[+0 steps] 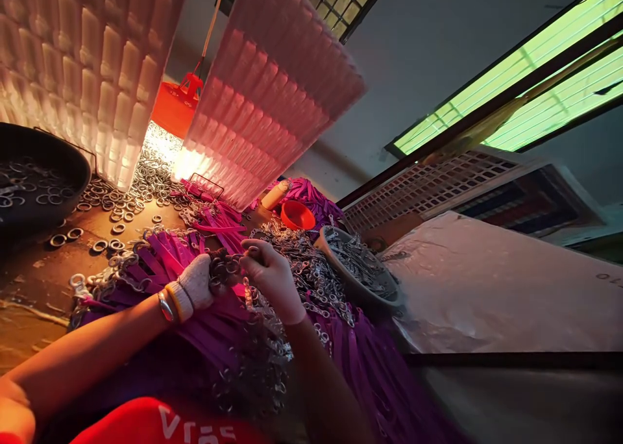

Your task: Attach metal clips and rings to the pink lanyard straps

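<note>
At the middle of a cluttered brown worktable [29,282], tilted view: left hand [200,280], in a white knit glove with a yellow band and metal bangle at the wrist, is closed around a dark bunch of small metal clips [224,267]; bare right hand [270,276] meets it from the other side, fingers pinched narrow on the same bunch, so both hands grip the one cluster, held just above a heap of purple fabric straps [219,327] that spreads toward the person's lap. Which clip or strap end sits between the fingertips is too small to tell. More silvery metal clasps [311,275] pile just beyond the right hand. Loose silver metal rings [114,200] scatter across the table under a glowing orange lamp [175,106]; a black round tray [73,165] at far left holds more rings. A small orange plastic bowl [296,215] and a grey round basin of metal parts [363,265] stand behind. Judgement: work appears to be joining hardware to strap; doing it well likely means steadying the bunch with the gloved hand, feeding one piece at a time with the bare fingertips, keeping straps untangled
</note>
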A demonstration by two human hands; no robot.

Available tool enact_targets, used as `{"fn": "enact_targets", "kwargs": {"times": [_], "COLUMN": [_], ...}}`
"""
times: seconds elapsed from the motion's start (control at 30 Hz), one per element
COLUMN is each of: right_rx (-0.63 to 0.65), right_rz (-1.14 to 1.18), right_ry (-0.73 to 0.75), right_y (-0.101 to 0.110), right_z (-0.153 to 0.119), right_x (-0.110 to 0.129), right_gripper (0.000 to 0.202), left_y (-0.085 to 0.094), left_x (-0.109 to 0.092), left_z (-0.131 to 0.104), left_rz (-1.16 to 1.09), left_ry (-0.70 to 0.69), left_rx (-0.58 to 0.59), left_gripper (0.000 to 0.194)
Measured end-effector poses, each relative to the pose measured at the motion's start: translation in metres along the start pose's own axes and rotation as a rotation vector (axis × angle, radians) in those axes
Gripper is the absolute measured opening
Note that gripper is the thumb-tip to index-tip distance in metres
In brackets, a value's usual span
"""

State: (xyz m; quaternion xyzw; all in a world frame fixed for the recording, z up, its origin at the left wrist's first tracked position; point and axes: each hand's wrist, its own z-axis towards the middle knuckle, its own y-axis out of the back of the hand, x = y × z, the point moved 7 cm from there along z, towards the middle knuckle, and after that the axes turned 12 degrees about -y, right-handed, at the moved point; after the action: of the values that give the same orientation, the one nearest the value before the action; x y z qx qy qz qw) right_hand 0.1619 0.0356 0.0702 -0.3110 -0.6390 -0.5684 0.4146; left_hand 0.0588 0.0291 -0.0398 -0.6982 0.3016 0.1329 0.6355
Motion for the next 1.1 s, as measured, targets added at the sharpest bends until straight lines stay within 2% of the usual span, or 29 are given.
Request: {"fn": "enact_targets", "kwargs": {"times": [0.07, 0.2, 0.33, 0.53, 0.63, 0.77, 0.83, 0.87, 0.93, 1.03, 1.1], "right_rx": [-0.018, -0.039, -0.103, -0.145, -0.128, -0.08, -0.049, -0.03, -0.002, 0.023, 0.068], "right_rz": [0.085, 0.128, 0.155, 0.093, 0.057, 0.056, 0.1, 0.127, 0.171, 0.228, 0.293], "right_ry": [-0.087, -0.111, -0.114, -0.035, -0.025, -0.143, -0.216, -0.249, -0.289, -0.306, -0.321], "right_y": [0.004, 0.004, 0.007, 0.007, 0.004, 0.003, 0.003, 0.003, 0.003, 0.003, 0.0], "right_z": [0.006, 0.009, 0.005, -0.003, 0.003, 0.018, 0.023, 0.024, 0.024, 0.022, 0.022], "right_x": [-0.007, -0.015, -0.019, -0.016, -0.018, -0.03, -0.035, -0.038, -0.039, -0.038, -0.036], "right_gripper": [0.03, 0.033, 0.034, 0.032, 0.026, 0.021, 0.022, 0.023, 0.025, 0.028, 0.03], "left_y": [-0.002, -0.001, 0.0, -0.005, -0.01, -0.028, -0.036, -0.036, -0.029, -0.013, -0.007], "left_x": [0.001, 0.007, 0.008, 0.007, -0.004, -0.04, -0.055, -0.059, -0.057, -0.041, -0.034], "left_z": [-0.003, -0.008, -0.01, -0.011, -0.012, -0.021, -0.026, -0.026, -0.019, -0.009, -0.006], "left_rz": [-0.051, -0.135, -0.105, -0.038, 0.148, 0.62, 0.689, 0.653, 0.456, 0.094, -0.016], "left_ry": [0.054, 0.158, 0.153, 0.101, -0.058, -0.456, -0.597, -0.597, -0.435, -0.061, 0.08], "left_rx": [-0.003, -0.051, -0.082, -0.054, -0.006, 0.074, 0.097, 0.105, 0.088, -0.004, -0.051], "left_gripper": [0.018, 0.021, 0.021, 0.015, 0.021, 0.032, 0.036, 0.036, 0.031, 0.024, 0.025]}}
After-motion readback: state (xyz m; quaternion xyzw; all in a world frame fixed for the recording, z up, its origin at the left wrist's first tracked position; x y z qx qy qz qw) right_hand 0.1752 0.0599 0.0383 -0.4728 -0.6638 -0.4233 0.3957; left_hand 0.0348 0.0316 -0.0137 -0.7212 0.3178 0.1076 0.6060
